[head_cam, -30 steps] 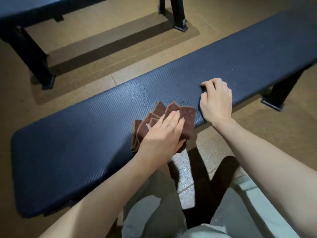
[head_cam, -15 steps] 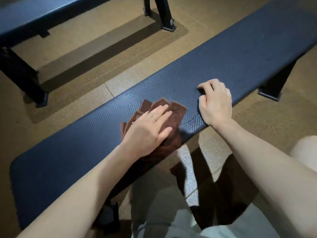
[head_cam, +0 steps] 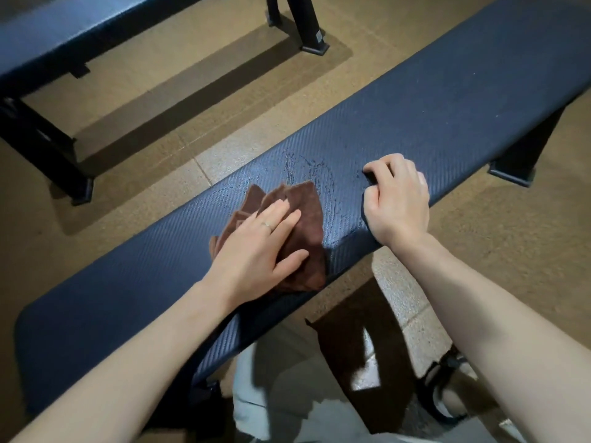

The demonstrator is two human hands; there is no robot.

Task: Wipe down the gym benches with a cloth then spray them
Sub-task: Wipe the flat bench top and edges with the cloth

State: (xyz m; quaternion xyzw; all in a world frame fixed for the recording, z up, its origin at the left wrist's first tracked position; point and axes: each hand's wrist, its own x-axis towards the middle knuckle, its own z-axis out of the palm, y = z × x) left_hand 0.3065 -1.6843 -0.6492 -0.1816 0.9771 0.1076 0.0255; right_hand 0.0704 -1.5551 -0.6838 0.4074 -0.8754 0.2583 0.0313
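Pressing flat, the left hand (head_cam: 256, 251) fingers (head_cam: 281, 215) spread on the folded brown cloth (head_cam: 307, 219); the right hand (head_cam: 398, 203) fingers curl on the long dark blue padded bench (head_cam: 447, 100).

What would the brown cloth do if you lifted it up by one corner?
The brown cloth would probably flop and unfold, since its layers lie loosely fanned. It likely slides easily: the left hand presses it flat on the wet-streaked bench.

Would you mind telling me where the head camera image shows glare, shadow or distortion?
Head view: a damp sheen glints on the bench beside the brown cloth; a bright reflection sits on the floor below; hard shadows trail the far bench; wide-angle bending curves the near bench.
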